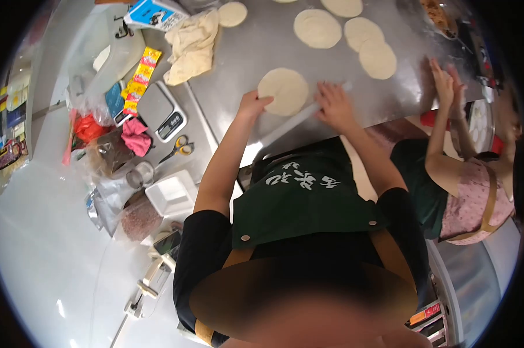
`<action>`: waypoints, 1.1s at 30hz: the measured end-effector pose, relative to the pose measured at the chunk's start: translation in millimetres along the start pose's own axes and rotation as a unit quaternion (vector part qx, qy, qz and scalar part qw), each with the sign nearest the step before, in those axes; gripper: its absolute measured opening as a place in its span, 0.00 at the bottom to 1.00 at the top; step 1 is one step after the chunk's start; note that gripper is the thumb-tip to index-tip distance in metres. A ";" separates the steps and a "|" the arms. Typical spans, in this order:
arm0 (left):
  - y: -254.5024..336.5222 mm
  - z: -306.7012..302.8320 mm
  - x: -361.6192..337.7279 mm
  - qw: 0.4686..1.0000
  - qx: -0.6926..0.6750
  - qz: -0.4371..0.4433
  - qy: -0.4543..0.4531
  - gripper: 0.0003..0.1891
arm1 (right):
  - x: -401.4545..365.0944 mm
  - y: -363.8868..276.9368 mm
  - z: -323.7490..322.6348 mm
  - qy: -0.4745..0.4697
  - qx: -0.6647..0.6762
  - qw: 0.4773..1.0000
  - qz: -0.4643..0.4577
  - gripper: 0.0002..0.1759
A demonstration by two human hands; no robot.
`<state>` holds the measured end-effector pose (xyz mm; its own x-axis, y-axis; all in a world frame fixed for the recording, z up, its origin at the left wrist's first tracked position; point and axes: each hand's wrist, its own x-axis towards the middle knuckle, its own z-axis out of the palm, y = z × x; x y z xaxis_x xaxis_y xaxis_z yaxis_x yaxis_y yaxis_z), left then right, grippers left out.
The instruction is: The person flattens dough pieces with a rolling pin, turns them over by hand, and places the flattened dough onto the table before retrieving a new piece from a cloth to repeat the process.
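A flat round of dough [287, 87] lies on the metal table in front of me. My left hand [255, 107] is closed on its near left edge, with the thumb on top and the fingers partly hidden. Beside the dough, a pale rolling pin [289, 123] lies slantwise toward my body. My right hand [335, 107] is over the pin's far end, its fingers bent across it. Further back are more dough rounds, including a large one [317, 29], an overlapping pair [378, 58] and a small one [233, 14] at the left.
A lump of dough or cloth [191, 49] lies at back left. Nearer are a kitchen scale [168, 113], yellow packets [141, 81], scissors [178, 149] and a white foam tray [172, 194]. On the right, another person's hands [447, 84] are raised by the table edge.
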<state>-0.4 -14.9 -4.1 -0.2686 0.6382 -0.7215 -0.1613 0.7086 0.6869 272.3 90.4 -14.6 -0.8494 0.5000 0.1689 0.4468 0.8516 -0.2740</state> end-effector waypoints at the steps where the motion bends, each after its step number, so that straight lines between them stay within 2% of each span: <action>1: -1.0 8.0 -1.4 1.000 -0.016 0.007 0.012 0.18 | -12.5 1.3 -5.6 -0.023 0.011 1.000 -0.009 0.22; 4: -0.5 32.6 -4.9 0.995 -0.030 0.021 0.093 0.20 | -29.9 5.0 -24.6 -0.062 0.035 0.995 -0.065 0.18; 8: -32.6 52.7 10.5 0.974 -0.083 0.053 0.203 0.20 | -59.2 2.5 -50.2 -0.056 0.081 0.995 -0.024 0.18; 11: -15.1 69.5 -17.2 0.939 0.053 0.182 0.288 0.14 | -82.0 6.1 -68.6 -0.064 0.104 0.992 0.027 0.18; 14: -9.2 76.2 -23.0 0.892 0.205 0.252 0.316 0.10 | -97.2 11.5 -76.1 -0.056 0.125 0.987 0.084 0.19; 20: 67.5 109.0 -56.5 0.847 0.264 0.377 0.267 0.10 | -116.1 23.1 -88.4 -0.021 0.136 0.979 0.153 0.18; 21: 81.1 114.8 -56.3 0.853 0.265 0.379 0.240 0.10 | -118.6 23.9 -89.4 -0.013 0.141 0.977 0.162 0.18; 23: 106.9 130.4 -49.1 0.866 0.262 0.383 0.185 0.10 | -128.2 25.6 -85.7 -0.003 0.149 0.973 0.174 0.18; 28: 167.4 200.5 -10.5 0.856 0.188 0.471 0.098 0.12 | -149.4 23.3 -88.7 -0.002 0.146 0.966 0.213 0.17; 30: 186.7 235.7 34.9 0.845 0.256 0.462 0.082 0.12 | -160.9 23.3 -86.9 -0.006 0.131 0.963 0.235 0.16; 32: 245.7 266.9 20.9 0.923 0.150 0.355 -0.018 0.14 | -166.0 23.2 -92.5 0.009 0.126 0.960 0.252 0.17; 33: 264.1 278.2 32.1 0.929 0.149 0.337 -0.022 0.14 | -170.0 22.1 -93.3 0.023 0.121 0.957 0.263 0.18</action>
<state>212.6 276.5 129.8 -0.1735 0.9743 -0.1440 0.3014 0.1917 0.9340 452.8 38.9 39.0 -0.5096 0.8604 -0.0114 0.7257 0.4226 -0.5429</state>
